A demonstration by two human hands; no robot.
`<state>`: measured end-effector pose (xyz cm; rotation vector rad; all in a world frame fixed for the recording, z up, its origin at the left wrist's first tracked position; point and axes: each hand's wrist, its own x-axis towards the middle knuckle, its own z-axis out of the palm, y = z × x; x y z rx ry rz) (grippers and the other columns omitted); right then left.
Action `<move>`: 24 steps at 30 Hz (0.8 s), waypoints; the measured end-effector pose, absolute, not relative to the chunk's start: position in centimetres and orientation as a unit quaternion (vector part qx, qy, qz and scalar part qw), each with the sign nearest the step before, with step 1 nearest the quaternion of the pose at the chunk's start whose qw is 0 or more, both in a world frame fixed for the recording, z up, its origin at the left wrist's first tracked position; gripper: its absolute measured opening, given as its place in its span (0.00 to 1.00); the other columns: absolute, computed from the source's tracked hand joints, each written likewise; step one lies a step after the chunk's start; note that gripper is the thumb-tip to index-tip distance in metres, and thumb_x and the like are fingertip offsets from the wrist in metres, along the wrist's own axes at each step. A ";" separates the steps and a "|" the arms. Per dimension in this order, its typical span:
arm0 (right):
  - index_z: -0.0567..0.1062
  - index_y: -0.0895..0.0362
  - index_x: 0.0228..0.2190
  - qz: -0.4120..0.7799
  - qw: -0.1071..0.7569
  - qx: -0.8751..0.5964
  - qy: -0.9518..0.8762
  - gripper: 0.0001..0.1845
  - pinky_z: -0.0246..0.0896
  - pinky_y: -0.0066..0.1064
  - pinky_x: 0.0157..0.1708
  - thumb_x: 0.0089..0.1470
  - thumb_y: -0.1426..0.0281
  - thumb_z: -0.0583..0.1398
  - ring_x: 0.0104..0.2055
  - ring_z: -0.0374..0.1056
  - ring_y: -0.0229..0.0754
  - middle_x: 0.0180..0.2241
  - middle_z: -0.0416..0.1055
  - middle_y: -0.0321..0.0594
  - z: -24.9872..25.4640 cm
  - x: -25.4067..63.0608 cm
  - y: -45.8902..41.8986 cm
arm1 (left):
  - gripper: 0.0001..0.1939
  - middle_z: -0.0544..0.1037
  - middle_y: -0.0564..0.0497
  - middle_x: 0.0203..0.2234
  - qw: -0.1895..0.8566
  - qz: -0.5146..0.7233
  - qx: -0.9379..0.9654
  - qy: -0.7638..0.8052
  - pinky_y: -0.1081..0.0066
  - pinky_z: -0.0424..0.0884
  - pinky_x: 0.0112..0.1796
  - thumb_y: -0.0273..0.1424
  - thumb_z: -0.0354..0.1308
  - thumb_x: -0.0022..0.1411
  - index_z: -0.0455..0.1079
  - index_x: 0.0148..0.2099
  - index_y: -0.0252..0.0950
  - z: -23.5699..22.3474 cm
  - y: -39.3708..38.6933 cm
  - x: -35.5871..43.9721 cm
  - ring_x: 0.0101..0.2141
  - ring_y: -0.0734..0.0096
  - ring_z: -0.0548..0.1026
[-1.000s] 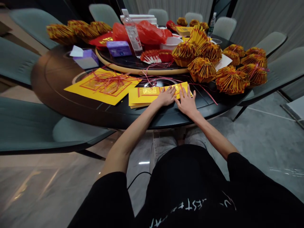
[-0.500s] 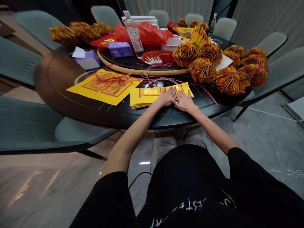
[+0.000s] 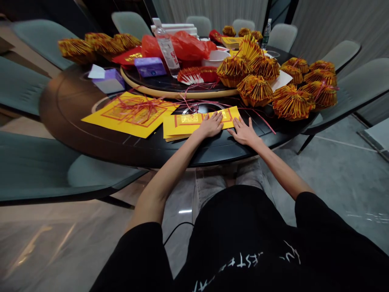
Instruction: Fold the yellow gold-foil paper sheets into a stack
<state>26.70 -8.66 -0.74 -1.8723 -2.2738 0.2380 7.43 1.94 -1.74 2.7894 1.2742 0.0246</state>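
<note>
A folded stack of yellow joss paper (image 3: 179,125) with red print and gold foil lies at the table's near edge. My left hand (image 3: 211,125) rests flat on its middle, fingers stretched. At its right end, my right hand (image 3: 244,132) lies flat with spread fingers, the fingertips touching the paper. The stack's left end gapes a little, showing several layers. To the left is a flat yellow joss paper sheet (image 3: 133,127), partly covered by a tangle of pink-red strings (image 3: 142,106). Another string runs beyond the stack to the right.
Pleated gold paper bundles (image 3: 255,90) crowd the turntable (image 3: 170,94) and the table's right side. A water bottle (image 3: 168,50), red plastic bag (image 3: 191,45), white bowl (image 3: 216,58) and purple tissue packs (image 3: 111,81) stand further back. Grey chairs (image 3: 100,166) surround the round table.
My right hand has slid right along the folded paper, away from my left hand. The two hands were close together before. The whole view has shifted slightly.
</note>
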 end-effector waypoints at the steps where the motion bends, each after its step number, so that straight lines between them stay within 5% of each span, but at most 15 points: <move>1: 0.52 0.66 0.74 0.080 0.093 -0.632 -0.765 0.49 0.19 0.65 0.73 0.70 0.44 0.32 0.79 0.34 0.58 0.76 0.44 0.56 -0.8 26.9 -8.8 | 0.36 0.47 0.41 0.77 0.039 0.007 0.909 0.416 0.44 0.41 0.72 0.40 0.34 0.76 0.44 0.79 0.32 -1.7 1.9 7.4 0.76 0.53 0.45; 11: 0.52 0.65 0.74 0.070 0.085 -0.652 -0.750 0.45 0.21 0.68 0.73 0.72 0.47 0.35 0.80 0.31 0.58 0.76 0.44 0.52 -0.9 27.8 -10.0 | 0.36 0.46 0.41 0.77 0.031 -0.010 0.905 0.425 0.47 0.41 0.72 0.38 0.34 0.75 0.44 0.79 0.30 -1.0 1.4 7.6 0.76 0.53 0.45; 24: 0.59 0.69 0.71 0.030 0.091 -0.605 -0.790 0.48 0.16 0.71 0.71 0.71 0.45 0.33 0.79 0.36 0.62 0.73 0.54 0.60 -0.2 26.9 -7.2 | 0.35 0.47 0.41 0.77 0.032 0.013 0.909 0.414 0.45 0.43 0.72 0.38 0.35 0.76 0.46 0.79 0.32 -1.4 1.4 7.5 0.76 0.52 0.45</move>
